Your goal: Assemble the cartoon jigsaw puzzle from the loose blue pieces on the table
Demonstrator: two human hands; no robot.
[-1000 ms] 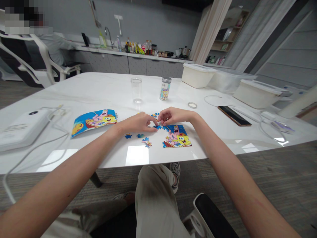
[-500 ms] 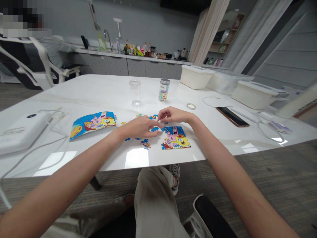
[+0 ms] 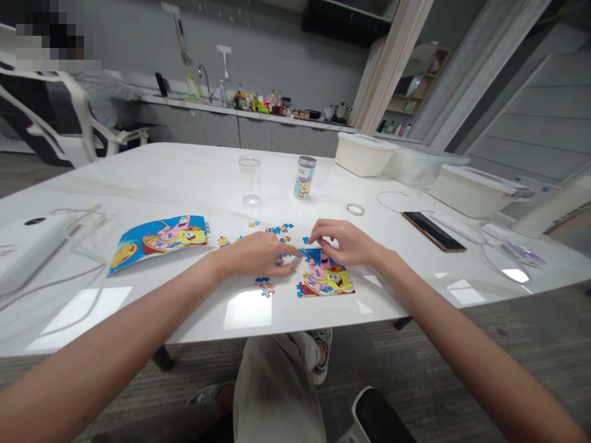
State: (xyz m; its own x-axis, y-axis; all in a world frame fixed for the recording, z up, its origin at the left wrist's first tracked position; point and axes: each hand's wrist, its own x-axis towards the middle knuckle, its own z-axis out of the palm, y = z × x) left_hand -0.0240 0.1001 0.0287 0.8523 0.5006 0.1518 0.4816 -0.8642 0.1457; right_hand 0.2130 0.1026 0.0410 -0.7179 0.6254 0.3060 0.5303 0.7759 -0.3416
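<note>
A white marble desk is carrying a half-built blue cartoon jigsaw puzzle. The person's left hand and right hand are hovering at its upper edge, with fingers bending inward; I cannot tell if they are gripping a piece. Small loose cardboard pieces are lying just beside it.

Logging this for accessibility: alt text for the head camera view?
Left hand and right hand work over a part-built SpongeBob jigsaw puzzle on a white table, loose pieces and a printed picture sheet beside it.
</note>
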